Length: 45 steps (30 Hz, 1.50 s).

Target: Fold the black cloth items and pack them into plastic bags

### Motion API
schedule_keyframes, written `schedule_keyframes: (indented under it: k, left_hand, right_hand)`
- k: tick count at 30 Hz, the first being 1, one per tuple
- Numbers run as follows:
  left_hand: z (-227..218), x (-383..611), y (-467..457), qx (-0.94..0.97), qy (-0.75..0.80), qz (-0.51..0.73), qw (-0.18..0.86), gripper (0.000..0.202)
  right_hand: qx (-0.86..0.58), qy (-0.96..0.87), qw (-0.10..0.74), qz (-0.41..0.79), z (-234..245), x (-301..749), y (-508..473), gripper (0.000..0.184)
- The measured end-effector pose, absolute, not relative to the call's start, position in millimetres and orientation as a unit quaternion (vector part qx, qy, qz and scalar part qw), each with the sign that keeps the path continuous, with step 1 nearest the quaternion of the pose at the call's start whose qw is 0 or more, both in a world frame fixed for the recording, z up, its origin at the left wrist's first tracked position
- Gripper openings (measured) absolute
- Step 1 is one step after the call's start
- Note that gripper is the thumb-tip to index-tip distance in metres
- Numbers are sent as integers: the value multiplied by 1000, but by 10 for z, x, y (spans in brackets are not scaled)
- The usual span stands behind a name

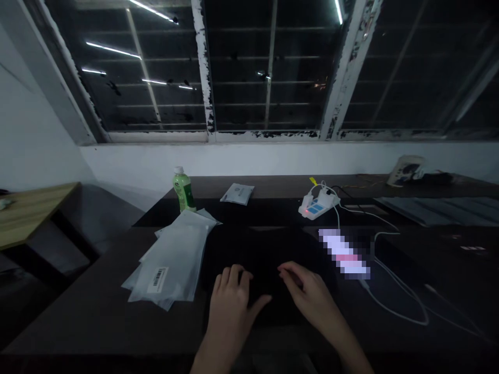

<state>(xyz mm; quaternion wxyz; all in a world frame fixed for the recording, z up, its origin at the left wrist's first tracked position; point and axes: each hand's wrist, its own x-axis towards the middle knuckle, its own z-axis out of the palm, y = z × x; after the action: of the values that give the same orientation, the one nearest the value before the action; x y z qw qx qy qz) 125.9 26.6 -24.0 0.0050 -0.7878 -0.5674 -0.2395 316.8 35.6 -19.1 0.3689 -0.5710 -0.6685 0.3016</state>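
Note:
My left hand [231, 298] lies on a black item [268, 259] spread on the dark table [97, 322], fingers curled down onto it and thumb stretched out to the right. My right hand [307, 293] rests just beside it on the same black item, fingers bent and pressed toward the surface. The dim light hides whether either hand pinches the black material. A stack of clear plastic bags [171, 259] with a barcode label lies to the left of my left hand.
A green bottle [183, 189] stands behind the bags. A small packet [237, 194] lies further back. A white power strip [318, 204] with white cables [393, 306] sits at right, near a lit phone [345, 254]. A wooden table [31, 210] stands at left, windows behind.

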Motion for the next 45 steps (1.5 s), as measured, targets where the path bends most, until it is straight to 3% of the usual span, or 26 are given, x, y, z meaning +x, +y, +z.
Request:
schedule_keyframes:
  k: [4,7,11,15,19,25,28,32,35,39,45]
  left_hand:
    - [-57,1135,362,-786,-583,-176,-103,17]
    - [56,907,421,-746,-614,-220,-135,14]
    - [73,411,433,-644,-682,-346,9,33]
    - [-26,-24,508,-607,-689,-360,165,47]
    - [-107,-173,759,-717,-634,-262,123,40]
    - [-39,-206,1095,-751,-639,-160,58,28]
    - [27,-250,1148,-741,-649,-166,36,24]
    - [103,-286,1100,-750,-620,-222,58,8]
    - [198,-232,976,-732,-586,-343,62,5]
    - [414,-60,789,-693,-506,-513,-21,15]
    - [979,212,780,-586,-482,-609,-232,28]
  right_hand:
    - [-563,-674,358,316,-183,3171,368,23]
    - [-561,-677,353,320,-191,3174,373,22]
    - [-602,-673,332,274,-216,3183,379,22]
    - [-675,-666,300,104,-239,3211,469,21]
    - [-680,-698,223,-21,-248,3257,636,22]
    - [-642,-743,187,-16,-262,3301,775,21]
    - [-632,-736,241,16,-220,3316,766,17]
    - [-562,-695,447,35,-128,3377,714,12]
    - [-533,-636,557,10,-79,3465,656,14]
    - [-577,-563,589,43,42,3600,555,19]
    - [-530,-481,657,239,723,3770,396,25]
